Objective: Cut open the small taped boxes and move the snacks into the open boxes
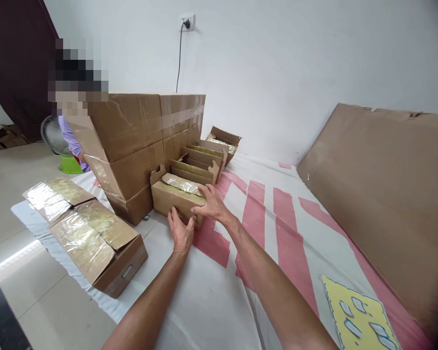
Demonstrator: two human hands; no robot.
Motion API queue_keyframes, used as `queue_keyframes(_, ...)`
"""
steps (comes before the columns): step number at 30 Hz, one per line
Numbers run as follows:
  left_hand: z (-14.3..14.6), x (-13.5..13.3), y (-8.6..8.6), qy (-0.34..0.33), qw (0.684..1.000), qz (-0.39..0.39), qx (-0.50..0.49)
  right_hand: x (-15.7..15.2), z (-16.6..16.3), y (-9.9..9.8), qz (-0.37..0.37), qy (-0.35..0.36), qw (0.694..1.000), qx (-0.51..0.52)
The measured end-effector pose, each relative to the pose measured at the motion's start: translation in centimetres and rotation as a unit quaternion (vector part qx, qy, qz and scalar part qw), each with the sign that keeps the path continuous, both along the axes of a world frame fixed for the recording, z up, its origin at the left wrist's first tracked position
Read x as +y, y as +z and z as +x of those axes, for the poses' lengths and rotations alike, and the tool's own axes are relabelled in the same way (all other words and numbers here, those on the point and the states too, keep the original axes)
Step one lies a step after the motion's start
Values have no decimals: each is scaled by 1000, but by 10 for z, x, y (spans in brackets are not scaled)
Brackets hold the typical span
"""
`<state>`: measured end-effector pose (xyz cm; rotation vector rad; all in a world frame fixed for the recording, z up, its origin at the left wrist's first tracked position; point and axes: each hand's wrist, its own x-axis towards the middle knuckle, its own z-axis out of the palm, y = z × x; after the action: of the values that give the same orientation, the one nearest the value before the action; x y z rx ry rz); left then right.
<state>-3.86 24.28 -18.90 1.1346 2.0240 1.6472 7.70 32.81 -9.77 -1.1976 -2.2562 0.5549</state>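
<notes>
A small cardboard box (166, 200), its top edged with clear tape and an upright flap at its left, stands on the cloth between my hands. My left hand (181, 232) presses on its near face low down, thumb and fingers apart. At the box's right end, my right hand (212, 204) grips the top corner, fingers over the upper edge and thumb on the near side. Directly behind it, a row of open-flapped boxes (204, 158) runs toward the wall. The underside of the held box is hidden.
Large taped cartons (131, 126) are stacked left of the row, with a person in a purple sleeve (70, 138) behind them. Taped boxes (95, 233) lie at the left edge. A big cardboard sheet (383, 194) leans right; a yellow card with stickers (357, 311) lies near.
</notes>
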Motion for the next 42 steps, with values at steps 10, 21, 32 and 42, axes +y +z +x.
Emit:
queue_keyframes(10,9,41,14,-27,999,-42,-20,51,11,1,14,8,1000,-18)
queue_keyframes(21,13,87,22,-38,998,-49,-34,100,15,2,15,2,999,-40)
queue_keyframes(32,19,97,39,-58,996,-45,-54,104,21,7,29,-31,999,8)
queue_keyframes(42,11,-183,81,-108,958,207,166,-77,12,-8,45,15,993,104)
